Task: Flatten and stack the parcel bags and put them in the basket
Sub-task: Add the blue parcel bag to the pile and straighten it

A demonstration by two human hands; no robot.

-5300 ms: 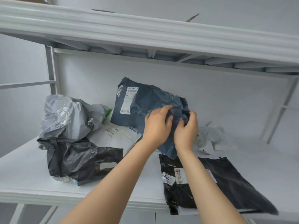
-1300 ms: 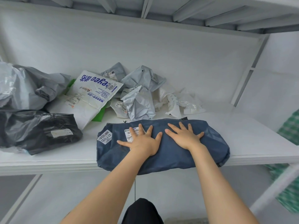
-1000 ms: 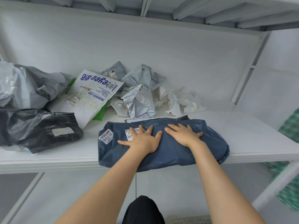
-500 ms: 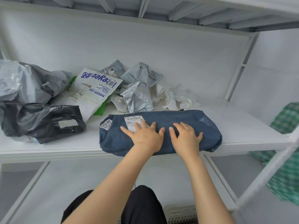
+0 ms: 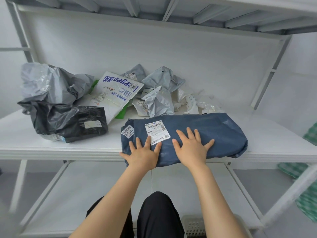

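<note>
Step in hand: flattening. Both hands press the blue bag point(image 5: 219, 133), palms down, fingers straight and spread, gripping nothing. The left hand point(image 5: 143, 154) is on the bag's near left part, fingertips touching the white label point(image 5: 157, 132). The right hand point(image 5: 192, 148) is just beside it, nearer the middle.

The blue bag lies lengthwise at the front of the shelf point(image 5: 51, 150), its near edge hanging slightly over the rim. It looks flat under the palms. The right end looks rounder, so there is probably air or a fold left there.

The other bags are not yet flattened:
- The black bag point(image 5: 68, 121) is to the left, with the grey bag point(image 5: 49, 83) bunched behind and above it.
- The white bag point(image 5: 118, 93) with blue print is behind the blue bag.
- A heap point(image 5: 159, 98) of small crumpled bags is by the back wall, near the blue bag's far edge.

A pale perforated tub at the bottom edge is probably the basket point(image 5: 195, 225). It sits below the shelf by the person's knees and is mostly cut off, so I cannot tell what is in it.

The task looks to be at an early stage: one bag under the palms and most of the others crumpled.

The next move calls for sweeping the palms outward to the right end to push the air out, while keeping the bag from slipping off the rim. After that, pull over another bag and lay it on top. The plastic looks slick, so a stack may slide.
</note>
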